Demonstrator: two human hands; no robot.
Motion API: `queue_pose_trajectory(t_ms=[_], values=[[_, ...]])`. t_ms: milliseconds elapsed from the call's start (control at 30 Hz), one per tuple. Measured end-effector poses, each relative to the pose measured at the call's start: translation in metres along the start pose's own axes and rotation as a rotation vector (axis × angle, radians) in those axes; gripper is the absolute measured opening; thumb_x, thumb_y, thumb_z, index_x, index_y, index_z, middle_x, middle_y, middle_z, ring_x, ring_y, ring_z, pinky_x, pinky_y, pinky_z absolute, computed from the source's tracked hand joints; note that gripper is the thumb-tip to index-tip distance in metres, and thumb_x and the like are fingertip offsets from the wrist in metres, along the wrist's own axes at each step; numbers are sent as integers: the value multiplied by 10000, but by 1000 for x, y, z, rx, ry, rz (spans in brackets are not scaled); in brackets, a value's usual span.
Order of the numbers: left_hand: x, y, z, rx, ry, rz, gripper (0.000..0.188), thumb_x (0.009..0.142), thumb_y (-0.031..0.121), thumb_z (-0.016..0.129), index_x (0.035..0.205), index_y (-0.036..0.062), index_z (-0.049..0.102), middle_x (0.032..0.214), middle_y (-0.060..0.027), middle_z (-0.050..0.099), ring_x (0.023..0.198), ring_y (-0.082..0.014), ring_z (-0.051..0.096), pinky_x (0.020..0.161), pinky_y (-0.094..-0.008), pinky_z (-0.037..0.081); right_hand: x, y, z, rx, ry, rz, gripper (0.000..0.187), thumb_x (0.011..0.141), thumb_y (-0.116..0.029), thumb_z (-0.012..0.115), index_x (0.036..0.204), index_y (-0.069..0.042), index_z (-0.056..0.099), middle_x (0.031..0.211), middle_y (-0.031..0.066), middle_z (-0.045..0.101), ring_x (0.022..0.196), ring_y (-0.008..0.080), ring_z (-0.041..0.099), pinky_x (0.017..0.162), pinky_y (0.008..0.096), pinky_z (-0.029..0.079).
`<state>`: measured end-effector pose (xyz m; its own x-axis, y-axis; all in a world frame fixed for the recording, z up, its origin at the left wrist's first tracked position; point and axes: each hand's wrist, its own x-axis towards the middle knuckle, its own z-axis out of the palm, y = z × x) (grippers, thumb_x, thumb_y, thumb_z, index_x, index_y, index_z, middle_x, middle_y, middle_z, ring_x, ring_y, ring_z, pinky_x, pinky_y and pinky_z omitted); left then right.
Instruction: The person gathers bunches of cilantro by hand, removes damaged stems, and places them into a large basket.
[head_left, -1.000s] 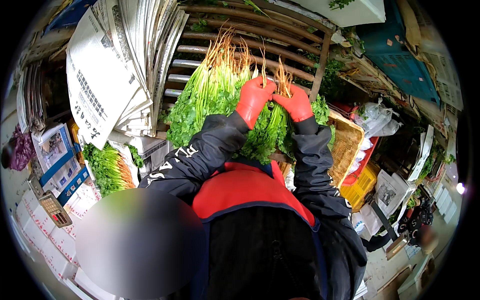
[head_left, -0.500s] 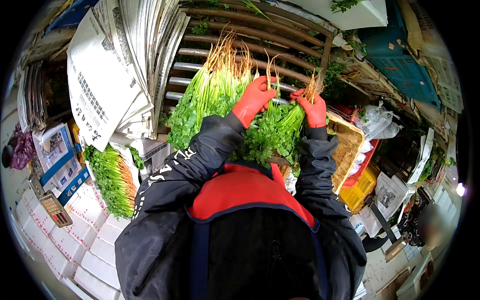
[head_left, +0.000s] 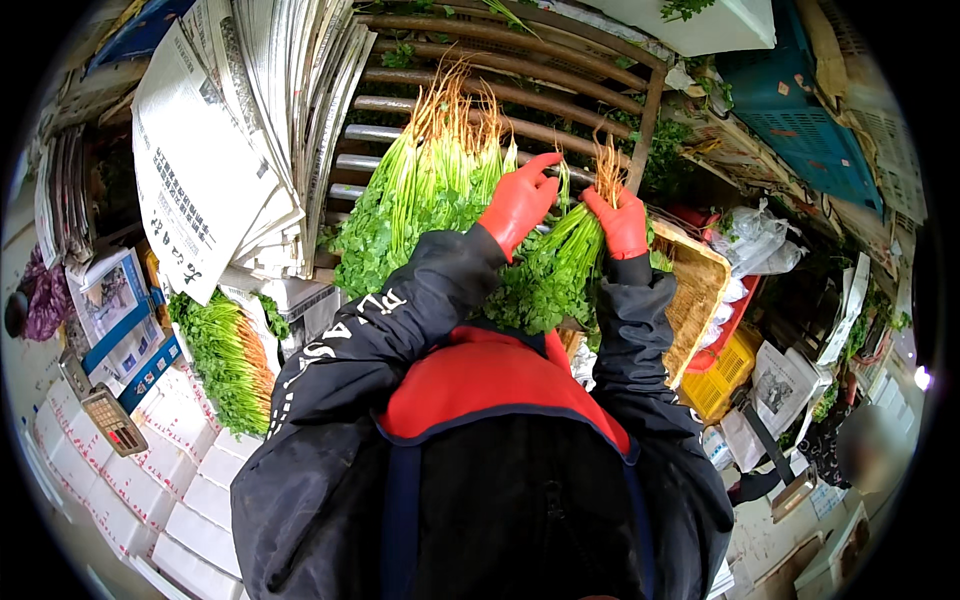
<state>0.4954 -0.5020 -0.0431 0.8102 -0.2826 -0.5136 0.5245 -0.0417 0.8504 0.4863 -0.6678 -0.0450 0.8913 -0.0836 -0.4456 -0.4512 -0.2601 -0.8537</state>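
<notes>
Small bunch of leafy green herbs with pale orange roots: I see my red-gloved right hand clenched around its stems, my red-gloved left hand spread loosely at nine o'clock, grasping nothing.

Even, soft daylight with no hard shadows or glare. Colours are vivid and the centre is sharp around the herb bunch. Away from it, fisheye bending curves the newspapers, fading into a black circular rim.

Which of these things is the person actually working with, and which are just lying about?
In hand:
left hand, open, on the big pile of rooted greens
right hand gripping a small bunch of greens

Lying about:
stacked newspapers
woven basket
yellow crate
white boxes
</notes>
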Motion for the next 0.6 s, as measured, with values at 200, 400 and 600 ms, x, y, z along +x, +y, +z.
queue_pose_trajectory(t_ms=[200,400,600], values=[[25,-25,20,883,30,208,169,818,179,505,900,51,578,808,-196,607,802,-386,584,690,-465,461,-37,-42,-47,-155,-73,-194,149,815,-98,536,851,-56,674,857,43,612,843,151,564,773,251,409],[33,-30,30,873,94,215,105,811,98,475,841,36,554,778,-194,597,778,-387,582,648,-473,450,-126,-105,-170,363,13,-407,140,819,-135,535,760,-10,510,682,102,540,691,189,538,683,291,419],[9,36,51,422,66,493,262,829,173,505,1073,84,539,822,-171,622,767,-352,596,655,-415,471,-104,-99,-109,122,-64,151,168,817,-131,616,912,-10,547,735,50,555,613,142,553,561,237,434]])
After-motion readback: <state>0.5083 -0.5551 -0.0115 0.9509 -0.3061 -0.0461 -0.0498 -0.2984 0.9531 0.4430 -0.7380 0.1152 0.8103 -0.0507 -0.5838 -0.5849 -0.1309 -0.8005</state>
